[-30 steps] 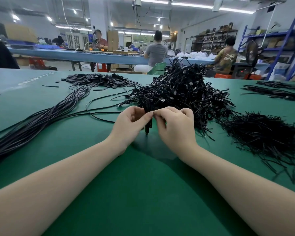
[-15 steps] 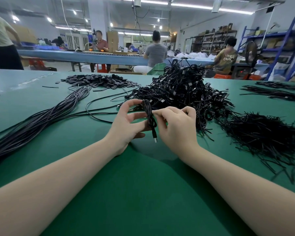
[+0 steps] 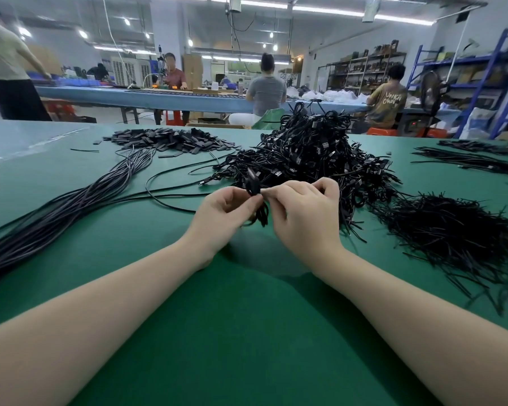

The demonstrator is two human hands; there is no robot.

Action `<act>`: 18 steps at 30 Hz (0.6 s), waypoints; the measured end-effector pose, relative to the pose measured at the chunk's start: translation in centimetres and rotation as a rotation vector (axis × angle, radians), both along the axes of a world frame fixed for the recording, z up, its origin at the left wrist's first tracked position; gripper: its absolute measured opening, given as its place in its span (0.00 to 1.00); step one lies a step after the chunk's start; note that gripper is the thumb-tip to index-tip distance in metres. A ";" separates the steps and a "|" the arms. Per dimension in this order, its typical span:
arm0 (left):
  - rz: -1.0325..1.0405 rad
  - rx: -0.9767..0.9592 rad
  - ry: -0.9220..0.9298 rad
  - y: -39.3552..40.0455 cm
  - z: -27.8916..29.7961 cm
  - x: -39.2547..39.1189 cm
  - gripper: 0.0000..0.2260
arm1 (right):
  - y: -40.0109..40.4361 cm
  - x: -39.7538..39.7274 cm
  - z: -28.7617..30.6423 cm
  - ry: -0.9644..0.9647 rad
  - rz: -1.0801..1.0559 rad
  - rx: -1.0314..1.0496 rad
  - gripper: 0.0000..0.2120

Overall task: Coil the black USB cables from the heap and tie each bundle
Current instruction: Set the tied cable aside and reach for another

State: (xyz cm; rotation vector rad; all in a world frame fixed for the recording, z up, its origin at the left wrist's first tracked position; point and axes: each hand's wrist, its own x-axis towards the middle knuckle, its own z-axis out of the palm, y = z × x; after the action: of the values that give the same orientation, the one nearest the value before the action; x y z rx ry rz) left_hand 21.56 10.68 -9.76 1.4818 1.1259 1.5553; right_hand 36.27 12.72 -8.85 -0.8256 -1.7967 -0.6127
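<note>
I see both my forearms bare to the frame edge, left hand (image 3: 222, 213) and right hand (image 3: 304, 213) ungloved, ringless.

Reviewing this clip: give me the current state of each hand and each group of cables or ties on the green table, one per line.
left hand: fingers curled, pinching the cable bundle
right hand: fingers curled, pinching the same bundle
cable bundle: coiled, held above the table between both hands
heap of coiled cables: piled behind the hands
straight cables: uncoiled, laid out at left
twist ties: loose pile at right
flat black pieces: scattered pile, far left
</note>
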 end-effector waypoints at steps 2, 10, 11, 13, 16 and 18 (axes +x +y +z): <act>-0.048 -0.129 -0.014 0.0 0.2 -0.2 0.08 | 0.1 0.1 0.0 -0.034 0.004 0.062 0.06; -0.306 -0.348 -0.103 -0.3 1.6 -1.6 0.14 | -0.3 -0.1 0.3 -0.079 0.083 0.148 0.06; -0.294 -0.346 -0.112 -0.3 1.5 -1.4 0.16 | -0.4 -0.1 0.4 -0.077 0.106 0.105 0.06; -0.259 -0.346 -0.156 -0.3 1.4 -1.0 0.20 | -0.7 -0.1 1.6 -0.082 0.133 -0.023 0.06; -0.198 -0.285 -0.052 -0.1 1.1 -0.6 0.22 | 0.2 -0.2 6.1 -0.136 0.066 -0.182 0.08; -0.192 -0.263 0.022 -0.1 1.0 -0.6 0.18 | 2.3 -0.3 10.6 -0.137 -0.085 -0.146 0.10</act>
State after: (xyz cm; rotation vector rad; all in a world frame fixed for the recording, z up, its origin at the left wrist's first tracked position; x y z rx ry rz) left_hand 20.91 10.59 -8.79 1.3873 1.1178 1.2132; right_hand 35.95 14.98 1.74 -0.9830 -1.9570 -0.6107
